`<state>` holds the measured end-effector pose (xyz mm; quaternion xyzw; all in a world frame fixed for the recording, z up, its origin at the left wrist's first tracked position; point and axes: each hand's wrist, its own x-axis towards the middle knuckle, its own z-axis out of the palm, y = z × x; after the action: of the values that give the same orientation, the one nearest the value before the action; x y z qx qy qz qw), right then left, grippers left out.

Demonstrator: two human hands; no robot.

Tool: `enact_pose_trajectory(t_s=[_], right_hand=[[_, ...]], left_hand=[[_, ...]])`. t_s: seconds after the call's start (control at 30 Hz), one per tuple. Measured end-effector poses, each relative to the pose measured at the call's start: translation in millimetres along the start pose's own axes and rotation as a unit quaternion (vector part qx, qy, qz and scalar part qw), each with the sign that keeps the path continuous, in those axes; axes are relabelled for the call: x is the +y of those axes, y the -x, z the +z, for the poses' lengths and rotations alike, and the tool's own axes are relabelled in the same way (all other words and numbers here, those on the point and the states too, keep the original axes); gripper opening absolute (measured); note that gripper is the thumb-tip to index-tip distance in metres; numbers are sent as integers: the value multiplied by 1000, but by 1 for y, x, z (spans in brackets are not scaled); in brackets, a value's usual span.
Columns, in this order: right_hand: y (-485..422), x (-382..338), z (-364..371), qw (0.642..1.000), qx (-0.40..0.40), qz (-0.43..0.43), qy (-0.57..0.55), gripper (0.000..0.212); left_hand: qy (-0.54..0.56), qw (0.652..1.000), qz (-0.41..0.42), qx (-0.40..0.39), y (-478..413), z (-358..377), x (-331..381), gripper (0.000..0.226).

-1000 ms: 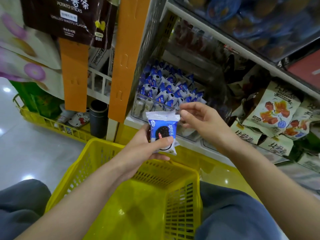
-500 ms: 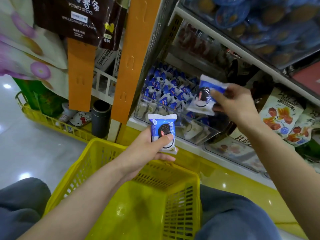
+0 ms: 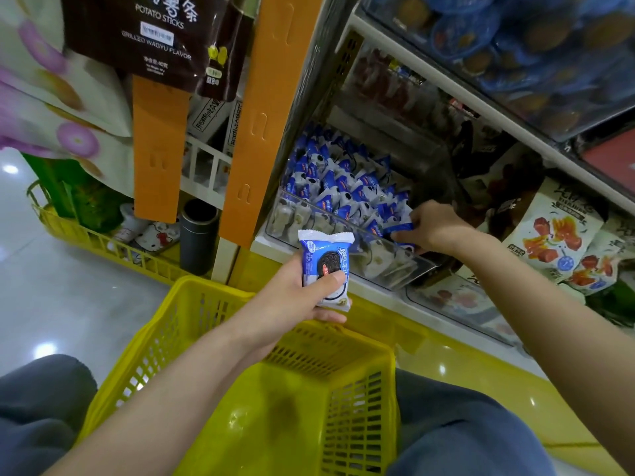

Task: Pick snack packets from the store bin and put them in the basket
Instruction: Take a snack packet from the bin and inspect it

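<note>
Packets, blue and white, cookie print, fill the store bin (image 3: 395,269), a clear tub on the lower shelf; the pile of packets (image 3: 343,187) sits heaped toward the bin's back and left.

Left hand (image 3: 295,297) is just in front of the bin's front wall. It holds one snack packet (image 3: 326,266) upright, thumb across the lower face, fingers curled behind. Grip is firm and closed round the lower half, with the top seal free.

Right hand (image 3: 436,231) is inside the bin at its right end, knuckles up, fingers curled down onto a second packet (image 3: 398,230). This looks like a pinch on its edge, but the fingertips are partly hidden.

Basket (image 3: 206,286), yellow plastic mesh, is below and in front of the bin, between the person's knees. The held packet hangs near the basket's far rim, so it is not in yet.

Handling, as a judgement: single-serve flow-wrap, very light, with slick, crinkly film, a puffed middle and a brittle cookie inside. A hard squeeze could crack it. Best hold is across the flat faces or by a crimped end seal, where the film is stiff and flat. A loose pile means neighbours may drag along or spill over the low front wall on the lift.

Red-print pouches (image 3: 549,231) lie right of the bin and are not part of the task.
</note>
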<state>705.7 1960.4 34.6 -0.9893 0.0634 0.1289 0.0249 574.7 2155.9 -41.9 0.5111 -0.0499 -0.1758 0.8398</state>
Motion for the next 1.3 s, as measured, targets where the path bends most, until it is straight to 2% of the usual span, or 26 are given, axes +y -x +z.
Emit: enact_pose_trajectory(t_s=[0.13, 0.3, 0.43, 0.5, 0.57, 0.6, 0.63, 0.7, 0.77, 0.9, 1.03, 1.1, 1.2, 1.3], right_hand=[[-5, -3, -1, 999, -47, -14, -5, 27], [-11, -15, 1, 991, -59, -52, 112, 20], [-12, -3, -5, 989, -115, -74, 54, 28], [-10, 3, -3, 992, -68, -105, -12, 23], [-8, 0, 3, 979, 68, -164, -98, 18], [-7, -5, 6, 967, 105, -194, -126, 17], [-8, -12, 9, 961, 103, -216, -135, 16], [-12, -22, 16, 964, 48, -240, -103, 19], [-20, -27, 19, 973, -4, -225, -40, 23], [-33, -34, 23, 977, -45, -201, 49, 28], [-38, -40, 22, 974, -78, -190, 100, 16], [-38, -40, 17, 973, -99, -189, 84, 11], [-36, -38, 8, 974, -114, -194, 41, 18], [-36, -39, 5, 977, -82, -178, -85, 19]], left_hand=[[-11, 1000, 0, 0, 0, 1, -1, 24], [-17, 1000, -3, 6, 1, 0, 0, 24], [-16, 1000, -2, 11, 1, 0, 1, 22], [-17, 1000, -2, 13, 1, -1, 2, 23], [-19, 1000, -3, 14, 1, 0, 3, 25], [-20, 1000, -3, 15, 1, 0, 3, 25], [-21, 1000, -4, 16, 1, 0, 3, 25], [-22, 1000, -6, 18, 2, 1, 3, 25], [-23, 1000, -6, 20, 2, 0, 4, 25], [-21, 999, -8, 22, 1, -1, 5, 25], [-21, 999, -11, 25, 0, -1, 6, 27], [-19, 999, -10, 26, 0, -2, 7, 27], [-14, 1000, -8, 26, -1, -3, 8, 27], [-11, 1000, -6, 27, -1, -2, 8, 29]])
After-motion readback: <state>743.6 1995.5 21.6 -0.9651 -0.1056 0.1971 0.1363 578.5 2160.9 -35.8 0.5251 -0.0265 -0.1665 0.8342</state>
